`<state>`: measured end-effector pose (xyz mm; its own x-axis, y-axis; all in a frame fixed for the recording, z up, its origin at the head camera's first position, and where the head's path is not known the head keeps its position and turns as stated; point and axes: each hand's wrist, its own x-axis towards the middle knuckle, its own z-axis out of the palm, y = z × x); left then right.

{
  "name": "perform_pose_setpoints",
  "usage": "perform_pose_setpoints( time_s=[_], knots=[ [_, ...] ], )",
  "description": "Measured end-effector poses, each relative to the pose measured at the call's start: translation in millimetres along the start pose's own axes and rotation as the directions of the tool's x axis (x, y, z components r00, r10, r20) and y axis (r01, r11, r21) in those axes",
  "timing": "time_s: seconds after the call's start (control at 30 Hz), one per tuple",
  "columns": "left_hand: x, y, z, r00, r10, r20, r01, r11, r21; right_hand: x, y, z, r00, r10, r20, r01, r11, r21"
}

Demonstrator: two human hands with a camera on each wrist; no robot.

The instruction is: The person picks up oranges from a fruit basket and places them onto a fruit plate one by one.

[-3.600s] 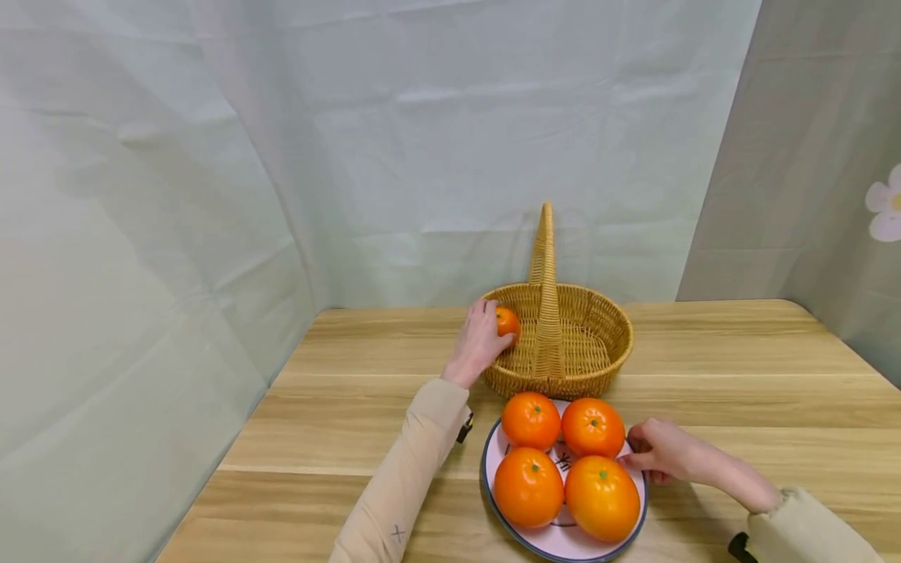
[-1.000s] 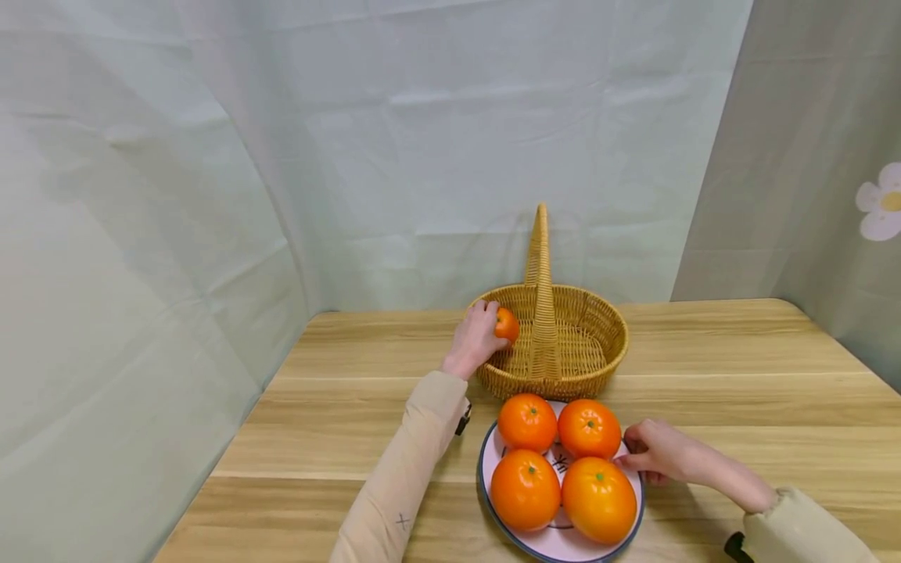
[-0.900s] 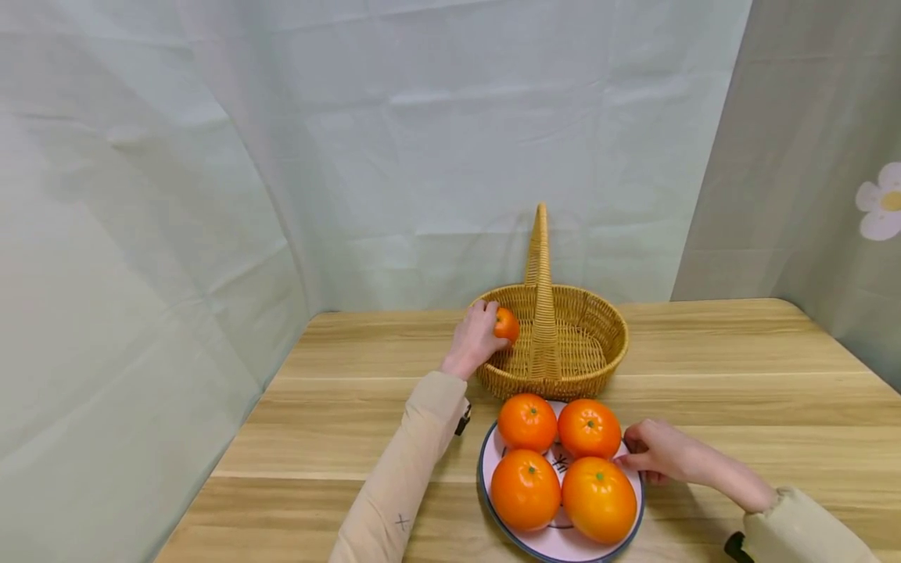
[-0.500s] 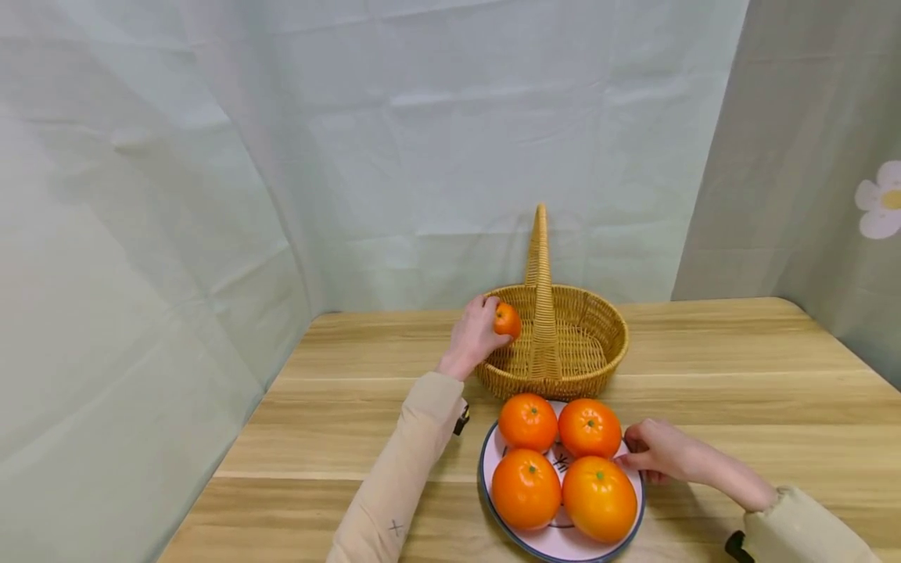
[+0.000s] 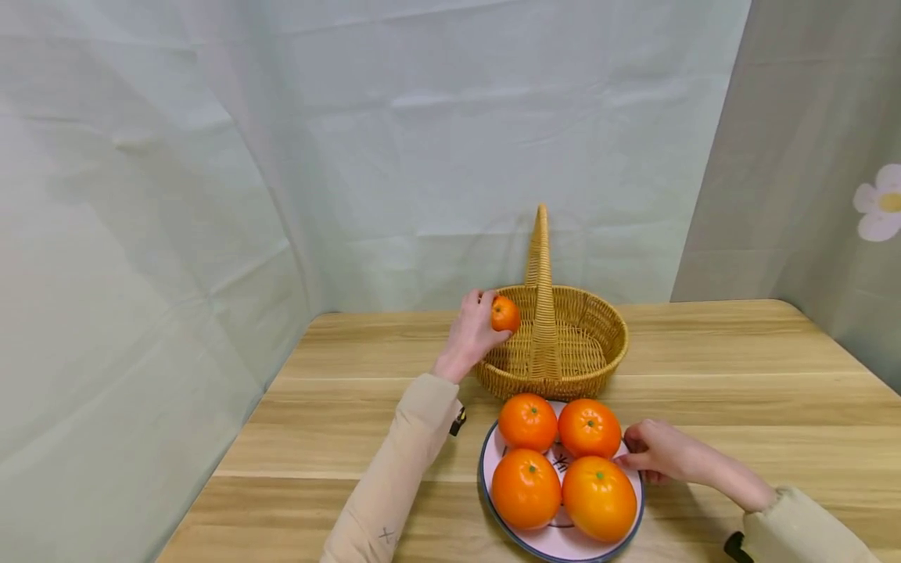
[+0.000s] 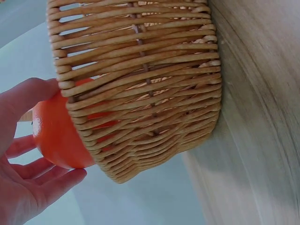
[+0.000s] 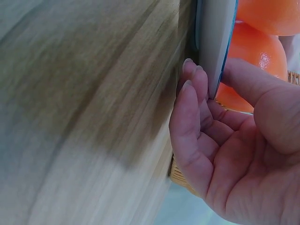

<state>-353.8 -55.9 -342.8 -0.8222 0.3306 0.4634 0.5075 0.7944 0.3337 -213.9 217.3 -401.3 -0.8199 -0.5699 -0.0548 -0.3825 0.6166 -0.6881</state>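
My left hand [image 5: 470, 330] holds an orange [image 5: 506, 314] at the left rim of the wicker basket [image 5: 601, 332]. In the left wrist view, thumb and fingers curl round the orange [image 6: 61, 133], whose lower part shows through the weave of the basket wall [image 6: 150, 89]. Close in front of the basket is a white plate [image 5: 492, 453] with a dark blue rim, bearing several larger oranges [image 5: 599, 498]. My right hand [image 5: 669, 453] pinches the plate's right edge. Seen from the right wrist, the thumb lies over the plate rim [image 7: 218, 51] and the fingers curl beneath it.
The basket's tall arched handle [image 5: 543, 313] rises across its middle. All of this stands on a wooden table [image 5: 338, 422], with a pale cloth backdrop [image 5: 450, 141] behind its far edge. A grey curtain [image 5: 788, 156] hangs at the right.
My left hand has lifted the orange slightly, from inside the basket's left end up to about its rim. My right hand stays at the plate's edge. The view has shifted slightly.
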Motion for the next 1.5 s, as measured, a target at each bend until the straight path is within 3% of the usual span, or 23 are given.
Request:
perform_pose_setpoints(
  time_s=[0.63, 1.5],
  knots=[
    [-7.6, 6.2, -19.8, 0.999, 0.039, -0.035, -0.039, 0.999, -0.008, 1.2, 1, 1, 1.0, 0.008, 0.002, -0.008, 1.0, 0.008],
    [-22.6, 13.9, -45.4, 0.996, 0.087, -0.016, -0.088, 0.993, -0.076, 0.6, 0, 0, 1.0, 0.007, 0.001, -0.007, 1.0, 0.014]
  ],
)
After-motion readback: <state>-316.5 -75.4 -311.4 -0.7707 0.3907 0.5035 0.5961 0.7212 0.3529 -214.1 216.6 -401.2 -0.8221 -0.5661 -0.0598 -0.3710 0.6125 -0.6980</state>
